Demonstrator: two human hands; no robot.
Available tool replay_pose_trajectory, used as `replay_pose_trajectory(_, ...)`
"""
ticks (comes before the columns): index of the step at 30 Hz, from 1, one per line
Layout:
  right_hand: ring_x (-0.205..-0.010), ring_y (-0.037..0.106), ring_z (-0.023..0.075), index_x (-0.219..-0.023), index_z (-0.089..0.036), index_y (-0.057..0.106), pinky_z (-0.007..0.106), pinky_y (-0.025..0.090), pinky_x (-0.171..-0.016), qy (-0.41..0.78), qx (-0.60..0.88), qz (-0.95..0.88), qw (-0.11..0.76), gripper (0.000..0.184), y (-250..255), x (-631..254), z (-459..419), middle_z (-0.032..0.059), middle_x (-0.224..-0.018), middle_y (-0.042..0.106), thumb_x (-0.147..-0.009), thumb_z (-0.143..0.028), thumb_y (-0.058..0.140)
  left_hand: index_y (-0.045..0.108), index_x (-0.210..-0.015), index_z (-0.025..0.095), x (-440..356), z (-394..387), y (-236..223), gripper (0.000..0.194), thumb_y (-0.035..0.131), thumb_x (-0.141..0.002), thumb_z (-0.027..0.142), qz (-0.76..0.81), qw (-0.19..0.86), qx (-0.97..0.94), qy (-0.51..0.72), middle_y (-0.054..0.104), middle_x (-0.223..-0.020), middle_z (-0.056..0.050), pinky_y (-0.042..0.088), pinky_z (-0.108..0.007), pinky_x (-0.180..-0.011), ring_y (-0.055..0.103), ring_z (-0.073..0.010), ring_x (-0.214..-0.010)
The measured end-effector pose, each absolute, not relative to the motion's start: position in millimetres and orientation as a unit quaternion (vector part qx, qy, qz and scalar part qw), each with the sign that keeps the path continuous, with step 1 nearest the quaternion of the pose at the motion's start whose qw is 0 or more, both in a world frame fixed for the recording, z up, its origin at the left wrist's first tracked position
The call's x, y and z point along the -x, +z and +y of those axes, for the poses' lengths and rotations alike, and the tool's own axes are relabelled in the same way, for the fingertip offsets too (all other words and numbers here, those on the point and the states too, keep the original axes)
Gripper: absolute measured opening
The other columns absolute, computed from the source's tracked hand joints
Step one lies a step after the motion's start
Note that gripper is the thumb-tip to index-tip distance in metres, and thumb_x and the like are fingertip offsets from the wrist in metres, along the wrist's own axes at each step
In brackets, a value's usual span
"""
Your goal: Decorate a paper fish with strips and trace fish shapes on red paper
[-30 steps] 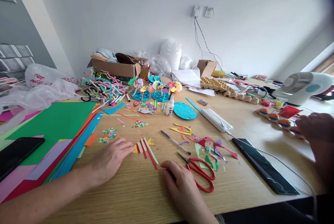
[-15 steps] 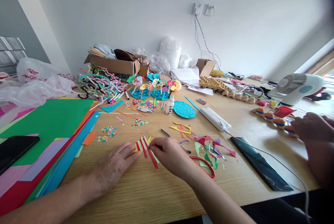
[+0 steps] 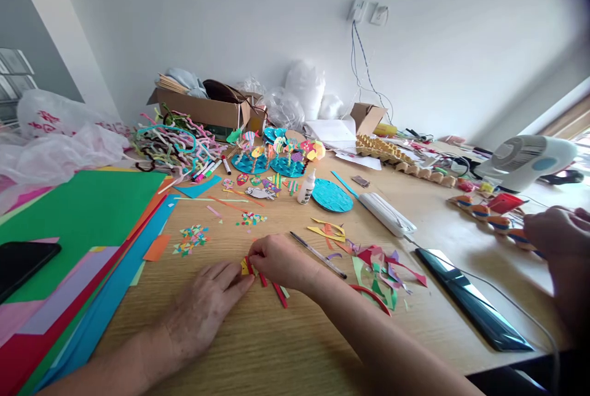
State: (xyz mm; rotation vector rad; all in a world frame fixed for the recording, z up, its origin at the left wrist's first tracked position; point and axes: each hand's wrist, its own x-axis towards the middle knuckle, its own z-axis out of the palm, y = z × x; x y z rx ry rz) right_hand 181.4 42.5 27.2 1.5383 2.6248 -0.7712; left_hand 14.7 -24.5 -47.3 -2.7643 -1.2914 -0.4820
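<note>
My left hand (image 3: 209, 297) rests on the table, thumb and fingertips pinning the edge of a small yellow paper cutout (image 3: 244, 268). Over that cutout, my right hand (image 3: 283, 264) is closed in a pinch at a red paper strip (image 3: 250, 265). Most of the cutout is hidden beneath my right fingers. More red and pale green strips (image 3: 279, 295) stick out below my right hand. A pen (image 3: 318, 254) and red-handled scissors (image 3: 375, 297) lie to the right of it, the scissors partly covered by my forearm.
Colored paper sheets (image 3: 106, 205) and a black phone (image 3: 27, 264) lie left. Confetti (image 3: 191, 239), a glue bottle (image 3: 306, 188), a blue disc (image 3: 332, 195) and paper scraps (image 3: 385, 273) spread around. Another person's hand (image 3: 557, 230) is at right, near a white fan (image 3: 530, 159).
My right hand has shifted left over the cutout, covering most of its stripes. My left hand stays at the cutout's edge. The view has tilted slightly.
</note>
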Motion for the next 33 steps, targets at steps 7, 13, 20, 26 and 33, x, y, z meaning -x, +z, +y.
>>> replay_pose_trajectory(7,-0.061,0.054,0.0116,-0.078,-0.018,0.072,0.019,0.031,-0.050,-0.236,-0.481,0.844,0.018,0.026,22.0,-174.1,48.8,0.0022,-0.074,0.069,-0.073,-0.015,0.047,0.050,-0.120,0.025,-14.5,-23.9,-49.4,0.045,0.044,-0.081,0.004,-0.413,0.015,0.897,-0.158,0.058,-0.106,-0.003,0.046,-0.037,-0.085,0.053,-0.0220,-0.097)
replay_pose_trajectory(13,-0.067,0.057,0.0120,-0.080,-0.017,0.072,0.019,0.034,-0.053,-0.220,-0.484,0.847,0.006,0.027,20.2,-169.5,56.6,0.0032,-0.079,0.070,-0.075,-0.014,0.046,0.051,-0.120,0.026,-14.9,-24.1,-51.4,0.045,0.045,-0.080,0.005,-0.424,0.006,0.893,-0.154,0.059,-0.108,-0.004,0.044,-0.038,-0.086,0.053,-0.0228,-0.098)
replay_pose_trajectory(20,-0.064,0.057,0.0125,-0.079,-0.018,0.072,0.020,0.031,-0.050,-0.213,-0.485,0.848,0.018,0.025,23.0,-171.6,50.6,0.0035,-0.076,0.070,-0.075,-0.016,0.047,0.053,-0.120,0.025,-15.2,-23.9,-49.6,0.045,0.045,-0.080,0.005,-0.423,0.012,0.894,-0.145,0.060,-0.106,-0.004,0.045,-0.038,-0.085,0.053,-0.0233,-0.097)
replay_pose_trajectory(26,-0.067,0.058,0.0134,-0.082,-0.017,0.072,0.020,0.034,-0.053,-0.203,-0.492,0.847,0.017,0.028,23.4,-168.1,54.8,0.0053,-0.081,0.070,-0.076,-0.015,0.045,0.053,-0.119,0.025,-15.0,-24.2,-50.5,0.044,0.044,-0.082,0.005,-0.424,0.021,0.892,-0.153,0.060,-0.107,-0.004,0.044,-0.037,-0.086,0.053,-0.0221,-0.099)
replay_pose_trajectory(33,-0.065,0.058,0.0134,-0.079,-0.018,0.072,0.020,0.034,-0.052,-0.209,-0.484,0.849,0.021,0.025,27.3,-171.5,50.0,0.0040,-0.076,0.070,-0.075,-0.016,0.048,0.051,-0.121,0.025,-13.4,-23.0,-53.5,0.046,0.044,-0.081,0.005,-0.416,0.032,0.895,-0.154,0.060,-0.107,-0.005,0.046,-0.038,-0.084,0.054,-0.0228,-0.097)
